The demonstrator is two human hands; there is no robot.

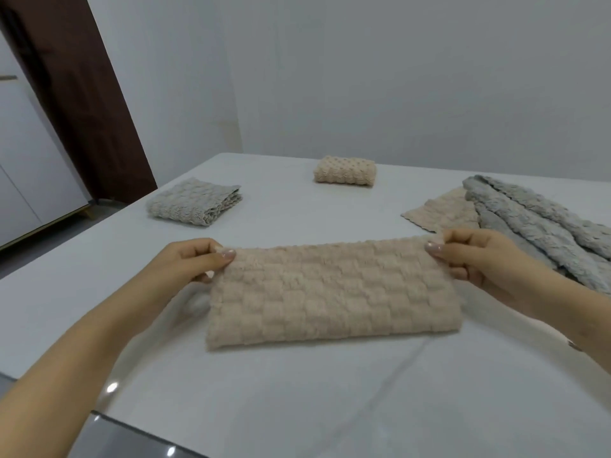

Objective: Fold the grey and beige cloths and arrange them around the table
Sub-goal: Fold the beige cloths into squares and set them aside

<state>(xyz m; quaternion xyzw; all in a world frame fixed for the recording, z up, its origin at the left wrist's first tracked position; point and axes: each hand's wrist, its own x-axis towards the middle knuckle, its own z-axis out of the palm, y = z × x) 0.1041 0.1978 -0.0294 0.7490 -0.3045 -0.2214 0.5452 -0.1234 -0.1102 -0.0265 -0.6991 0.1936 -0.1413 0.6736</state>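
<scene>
A beige waffle cloth (334, 292), folded into a long band, lies on the white table (297, 398) in front of me. My left hand (191, 262) pinches its far left corner and my right hand (479, 259) pinches its far right corner. A folded grey cloth (195, 202) sits at the far left. A small folded beige cloth (345, 171) rests near the table's far edge. At the right, unfolded grey cloths (535, 219) are heaped over a flat beige cloth (439, 213).
Grey walls stand right behind the table's far edge. A dark brown door frame (82, 104) and white cabinet (29, 180) are at the left, beyond the table's left edge. The table's near left corner (96, 414) is close to me.
</scene>
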